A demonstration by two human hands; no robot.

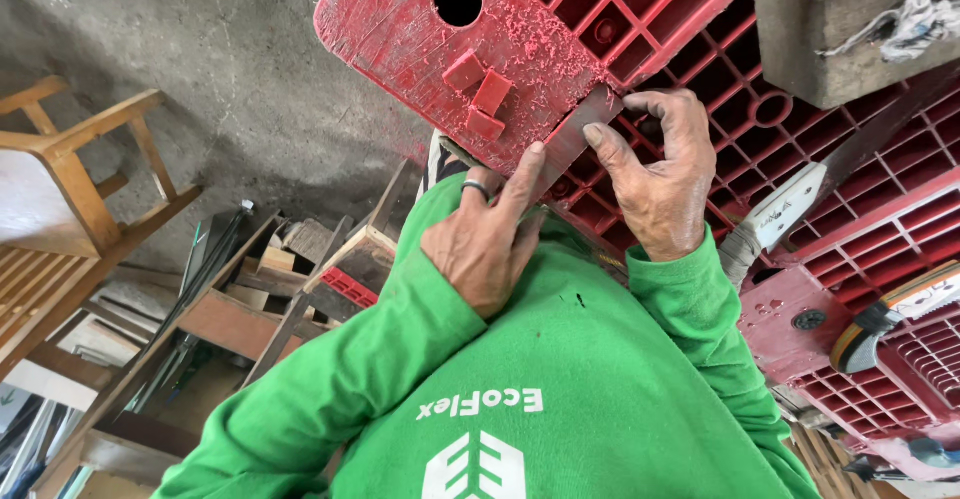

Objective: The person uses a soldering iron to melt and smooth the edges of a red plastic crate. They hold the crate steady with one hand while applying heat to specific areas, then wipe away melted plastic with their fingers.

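Metal blade (570, 139) pinched in both grips, left hand (485, 244), right hand (660, 184), against red crate (420, 29).

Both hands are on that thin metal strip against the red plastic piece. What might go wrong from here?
1. The metal strip is thin, and bare fingers pinch its edges; a slip may cut them.
2. The red plastic piece has a flaky, chipped surface, so the strip might skid along it.
3. A knife lies close beside the right hand; a sudden jerk may hit it.
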